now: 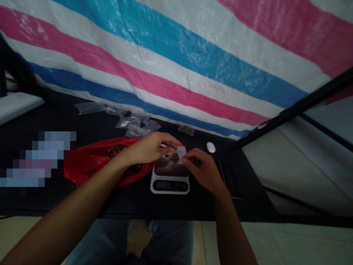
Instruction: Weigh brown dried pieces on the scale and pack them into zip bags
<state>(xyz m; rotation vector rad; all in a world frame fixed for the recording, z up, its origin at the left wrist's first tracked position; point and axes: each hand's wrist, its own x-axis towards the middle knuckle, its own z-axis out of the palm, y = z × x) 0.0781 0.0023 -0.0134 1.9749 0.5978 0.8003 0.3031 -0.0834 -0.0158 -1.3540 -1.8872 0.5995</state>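
A small clear plastic bag (181, 151) with a few brown pieces in its bottom is between my hands, over the steel plate of a white digital scale (170, 192). My left hand (160, 146) reaches across from the left, its fingertips closed at the bag's top edge. At the bag's right edge, my right hand (204, 168) pinches with thumb and forefinger. Whether the bag rests on the plate I cannot tell. One loose brown piece (167, 155) shows left of the bag. My left forearm partly covers an open red plastic bag (86, 165) full of small brown pieces (116, 149).
Several clear plastic bags (128, 122) lie along the back of the black table. Farther right are a filled small bag (186, 130), a white oval object (210, 147) and a dark phone-like slab (231, 178). A striped plastic sheet (176, 55) hangs behind.
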